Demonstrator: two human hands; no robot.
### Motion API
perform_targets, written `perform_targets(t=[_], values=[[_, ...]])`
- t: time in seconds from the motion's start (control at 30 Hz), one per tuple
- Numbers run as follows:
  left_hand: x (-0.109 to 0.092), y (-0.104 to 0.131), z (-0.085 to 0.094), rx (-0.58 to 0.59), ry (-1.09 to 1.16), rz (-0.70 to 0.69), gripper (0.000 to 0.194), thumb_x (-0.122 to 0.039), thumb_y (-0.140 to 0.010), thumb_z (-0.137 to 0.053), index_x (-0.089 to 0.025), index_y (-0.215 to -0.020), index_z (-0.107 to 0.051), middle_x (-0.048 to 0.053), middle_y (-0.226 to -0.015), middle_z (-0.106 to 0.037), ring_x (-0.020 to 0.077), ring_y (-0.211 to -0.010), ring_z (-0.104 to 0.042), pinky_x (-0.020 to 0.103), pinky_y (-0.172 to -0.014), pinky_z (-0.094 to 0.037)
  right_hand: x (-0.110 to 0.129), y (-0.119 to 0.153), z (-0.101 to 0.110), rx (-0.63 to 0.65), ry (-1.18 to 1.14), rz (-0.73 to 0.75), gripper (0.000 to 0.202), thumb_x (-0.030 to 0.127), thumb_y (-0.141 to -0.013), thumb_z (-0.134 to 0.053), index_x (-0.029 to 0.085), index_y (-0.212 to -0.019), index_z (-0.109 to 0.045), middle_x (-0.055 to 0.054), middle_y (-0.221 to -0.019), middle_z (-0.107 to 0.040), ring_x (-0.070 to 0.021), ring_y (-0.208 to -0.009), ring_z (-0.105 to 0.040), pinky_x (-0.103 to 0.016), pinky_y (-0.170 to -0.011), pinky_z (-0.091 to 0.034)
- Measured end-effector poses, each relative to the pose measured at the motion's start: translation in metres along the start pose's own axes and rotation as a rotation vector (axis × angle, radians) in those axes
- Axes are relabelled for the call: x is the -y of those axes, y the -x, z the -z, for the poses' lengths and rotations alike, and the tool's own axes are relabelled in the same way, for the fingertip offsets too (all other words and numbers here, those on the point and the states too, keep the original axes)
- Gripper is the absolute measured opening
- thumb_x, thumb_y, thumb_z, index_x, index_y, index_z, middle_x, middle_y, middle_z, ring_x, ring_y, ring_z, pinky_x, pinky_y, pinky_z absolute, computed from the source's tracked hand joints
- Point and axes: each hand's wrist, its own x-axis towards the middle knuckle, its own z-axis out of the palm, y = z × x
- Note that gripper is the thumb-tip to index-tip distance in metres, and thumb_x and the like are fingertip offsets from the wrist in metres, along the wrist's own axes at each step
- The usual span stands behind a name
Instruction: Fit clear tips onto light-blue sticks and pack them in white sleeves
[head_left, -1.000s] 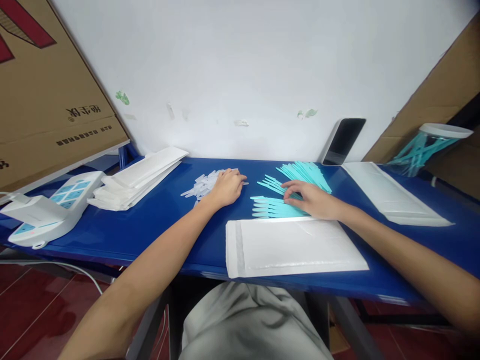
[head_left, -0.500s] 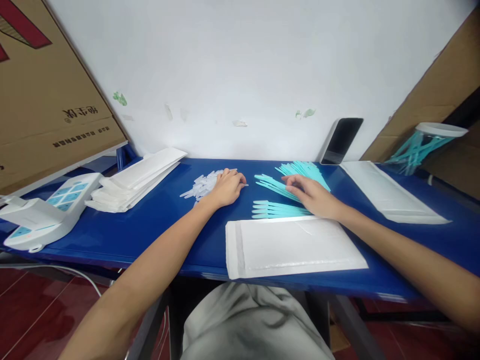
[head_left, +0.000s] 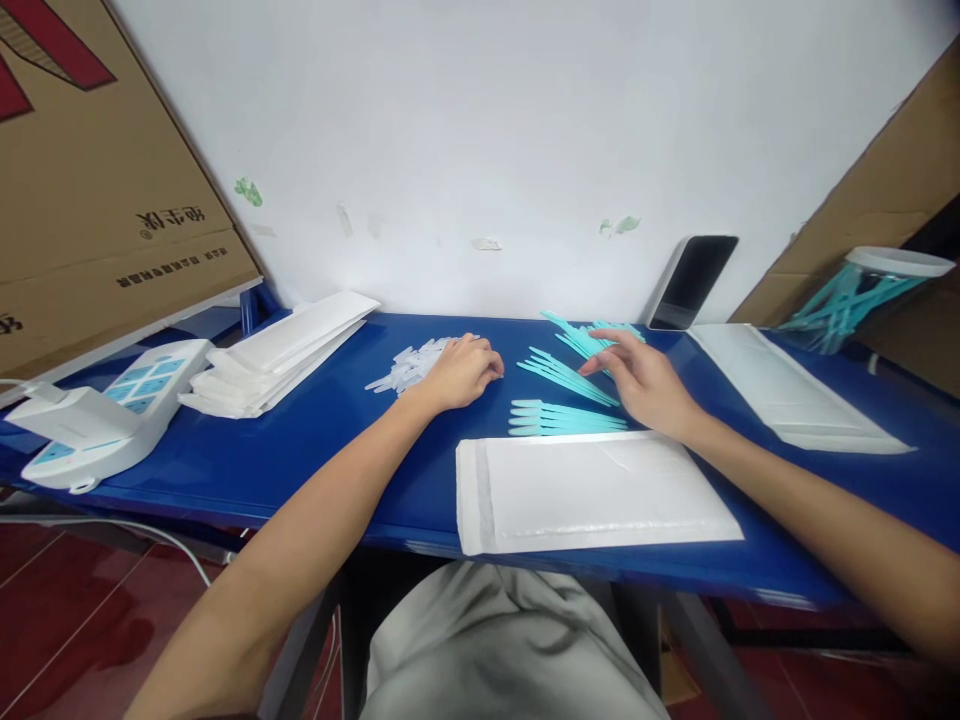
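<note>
My left hand (head_left: 466, 372) rests at the right side of a pile of small translucent pieces (head_left: 409, 367), its fingers curled; whatever they hold is hidden. Over the teal sticks is my right hand (head_left: 646, 382), thumb and fingers apart. A fanned group of teal sticks (head_left: 566, 375) lies just left of it, and a looser pile (head_left: 576, 336) lies behind, partly covered by its fingers. Nearer the front, several teal sticks (head_left: 566, 417) form a neat row. Just in front of that row is a white padded envelope (head_left: 600, 495).
On the blue table (head_left: 315, 455), stacked white envelopes (head_left: 281, 355) and a power strip (head_left: 124, 425) lie left. A phone (head_left: 691, 283) leans on the wall. Another envelope (head_left: 799, 390) and a container of teal sticks (head_left: 844, 300) are at right. A cardboard box (head_left: 97, 180) stands at left.
My right hand has opened and moved slightly right, uncovering more of the middle teal sticks. The rear pile looks more spread toward the left. My left hand's fingers have curled in more.
</note>
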Motion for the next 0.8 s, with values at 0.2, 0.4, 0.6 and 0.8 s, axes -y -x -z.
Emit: perform_targets(t=[0.2, 0.4, 0.6, 0.8], values=[[-0.01, -0.004, 0.003, -0.294, 0.342, 0.105, 0.015, -0.028, -0.095, -0.056, -0.019, -0.097, -0.068, 0.007, -0.095, -0.072, 0.0218, -0.089, -0.06, 0.036, -0.086, -0.045, 0.002, 0.001, 0.004, -0.026, 0.058, 0.099, 0.036, 0.04, -0.102, -0.037, 0.022, -0.123, -0.06, -0.006, -0.085, -0.071, -0.0229, -0.077, -0.066, -0.037, -0.072, -0.05], [-0.012, -0.012, 0.003, -0.434, 1.053, 0.334, 0.025, -0.038, -0.081, -0.072, -0.015, -0.089, -0.068, 0.007, -0.09, -0.074, 0.0175, -0.083, -0.066, 0.03, -0.079, -0.05, 0.011, 0.005, 0.01, 0.057, 0.251, 0.137, 0.034, 0.032, -0.099, -0.038, 0.02, -0.113, -0.067, 0.001, -0.057, -0.055, -0.0206, -0.056, -0.054, -0.034, -0.062, -0.04], [-0.019, -0.012, 0.002, -0.404, 1.171, 0.342, 0.034, -0.032, -0.079, -0.072, -0.014, -0.108, -0.071, 0.008, -0.093, -0.076, 0.0177, -0.086, -0.068, 0.031, -0.084, -0.05, 0.01, 0.005, 0.007, 0.138, 0.294, 0.144, 0.035, 0.037, -0.099, -0.041, 0.02, -0.11, -0.07, -0.002, -0.067, -0.066, -0.0213, -0.06, -0.059, -0.034, -0.063, -0.04], [-0.025, -0.01, 0.0, -0.36, 1.266, 0.324, 0.029, -0.036, -0.077, -0.076, -0.015, -0.096, -0.069, 0.009, -0.093, -0.078, 0.0182, -0.086, -0.069, 0.033, -0.087, -0.05, 0.007, 0.005, 0.005, 0.132, 0.259, 0.204, 0.036, 0.04, -0.102, -0.038, 0.022, -0.114, -0.068, -0.007, -0.103, -0.076, -0.0272, -0.091, -0.069, -0.037, -0.078, -0.046]])
